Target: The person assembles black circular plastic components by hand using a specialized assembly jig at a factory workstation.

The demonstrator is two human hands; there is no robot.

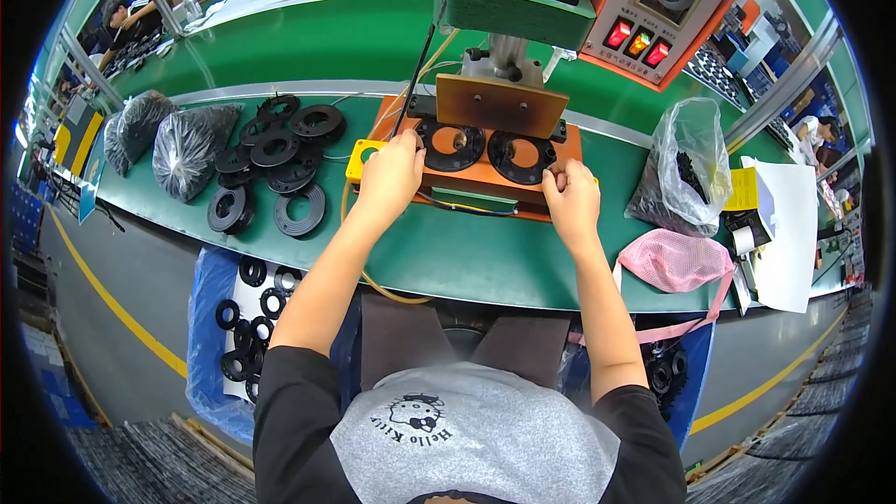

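Two black plastic rings lie side by side in the orange fixture of a press: the left ring [455, 161] and the right ring [523, 168]. My left hand [392, 173] is closed with its fingertips at the outer edge of the left ring; what they pinch is hidden. At the right edge of the other ring, my right hand [572, 196] pinches a small black piece, too small to name. Over the rings' far side hangs the press's brown plate [501, 105], raised above them.
Loose black rings [275, 147] are heaped left of the press, beside filled plastic bags [191, 151]. At right stand an open bag of black parts [686, 173] and a pink mesh cap [674, 261]. A blue-lined bin [210, 317] of rings sits below the table edge.
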